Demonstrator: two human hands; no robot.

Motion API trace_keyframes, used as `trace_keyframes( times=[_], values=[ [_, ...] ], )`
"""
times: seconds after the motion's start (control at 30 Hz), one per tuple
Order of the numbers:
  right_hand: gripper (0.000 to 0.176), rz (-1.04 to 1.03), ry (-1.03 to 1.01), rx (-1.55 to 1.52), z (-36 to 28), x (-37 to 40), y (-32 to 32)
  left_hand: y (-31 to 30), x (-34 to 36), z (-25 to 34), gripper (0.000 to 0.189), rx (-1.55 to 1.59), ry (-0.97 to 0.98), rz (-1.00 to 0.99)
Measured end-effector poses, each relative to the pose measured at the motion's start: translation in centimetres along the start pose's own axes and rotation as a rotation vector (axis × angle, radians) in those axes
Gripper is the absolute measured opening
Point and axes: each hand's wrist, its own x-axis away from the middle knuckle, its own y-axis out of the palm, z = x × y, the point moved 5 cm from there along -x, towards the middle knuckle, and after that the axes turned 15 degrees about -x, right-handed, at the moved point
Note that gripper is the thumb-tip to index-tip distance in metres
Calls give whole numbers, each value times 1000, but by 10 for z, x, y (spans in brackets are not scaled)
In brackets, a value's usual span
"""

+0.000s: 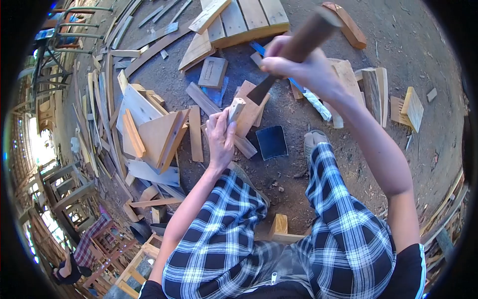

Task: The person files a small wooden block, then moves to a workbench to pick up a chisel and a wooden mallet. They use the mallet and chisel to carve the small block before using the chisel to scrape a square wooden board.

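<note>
My left hand [220,137] is closed around a small wooden stick [236,108], its pale end pointing up above my fingers. Behind it lies a flat wooden block [246,117] on the ground. My right hand [303,67], raised to the right of the block, grips a wooden-handled blade. The thick brown handle [311,35] tilts up towards me, and the dark flat blade [261,89] points down, overlapping the block in this view. Close to my left hand, a narrow board [196,134] lies on the dirt, with a dark square pad [272,142] to the right.
Stacked boards [162,134] and long strips lie at left. A brick-like block [213,72] rests near a slatted wooden platform [249,22] ahead. More offcuts [376,94] lie at right. A person [67,266] is at the far lower left, beside wooden frames [107,244].
</note>
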Motion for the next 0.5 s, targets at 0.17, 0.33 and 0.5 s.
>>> trace_keyframes(
  times=[0.17,0.33,0.5],
  values=[
    [18,82,137,-690,27,13,-38,-12,11,0,29,268,-65,-16],
    [13,139,213,-1029,39,22,-50,-19,13,8,30,347,-76,-33],
    [15,194,292,-1427,48,30,-46,-21,9,23,47,506,-64,-121]
  ],
)
